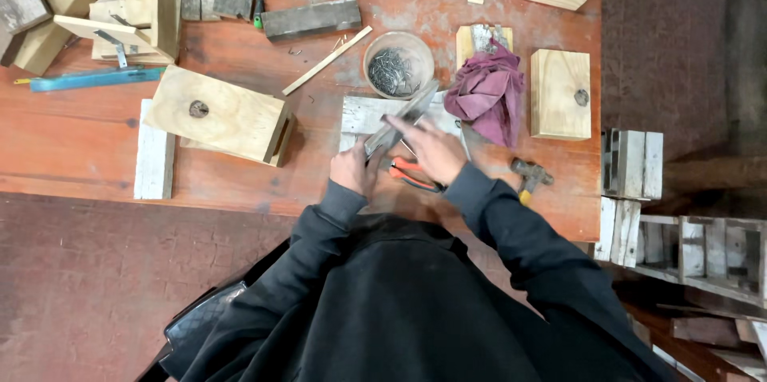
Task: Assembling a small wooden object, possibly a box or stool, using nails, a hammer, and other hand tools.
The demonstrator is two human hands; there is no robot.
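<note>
Left hand [351,168], right hand [431,149] gripping grey board [401,120].

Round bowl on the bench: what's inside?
The bowl holds a heap of small dark metal pieces, apparently nails or screws. The heap covers the bottom. One end of the grey strip held by both hands reaches its near rim.

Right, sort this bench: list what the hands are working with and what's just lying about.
In hand:
left hand and right hand on the grey weathered wood strip
whitewashed board beneath it

Lying about:
round bowl of nails
orange-handled pliers
crumpled purple rag
hammer
pale plywood box
</note>
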